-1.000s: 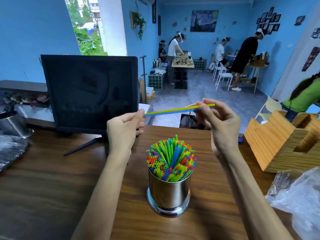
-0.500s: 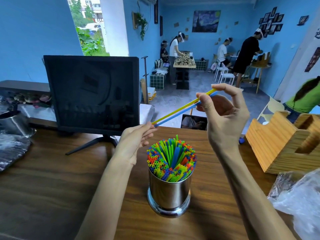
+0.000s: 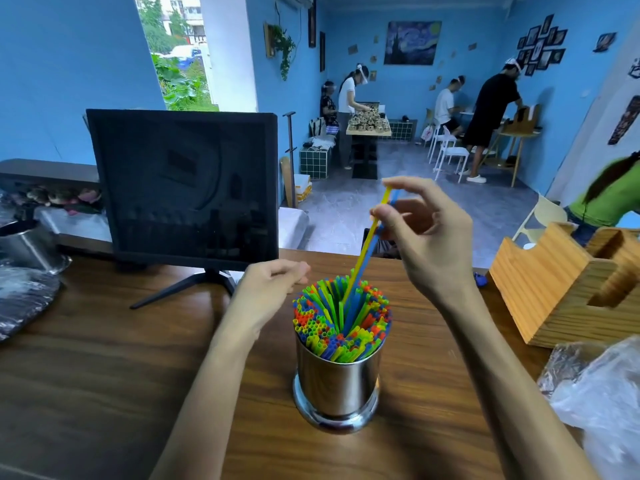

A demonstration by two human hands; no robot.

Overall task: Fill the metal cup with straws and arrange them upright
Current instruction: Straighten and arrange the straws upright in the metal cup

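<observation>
Head view: two straws [image 3: 367, 244] entered the packed metal cup [image 3: 337, 382].
Right hand [image 3: 420, 237] pinched their light, bendy tops; left hand [image 3: 266, 296] loosely curled, empty.

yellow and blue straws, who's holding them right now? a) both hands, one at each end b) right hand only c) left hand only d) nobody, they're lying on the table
b: the right hand pinches the yellow and blue straws near their top, with their lower ends poked into the bundle in the metal cup, while the left hand hovers beside the cup holding nothing.
</observation>
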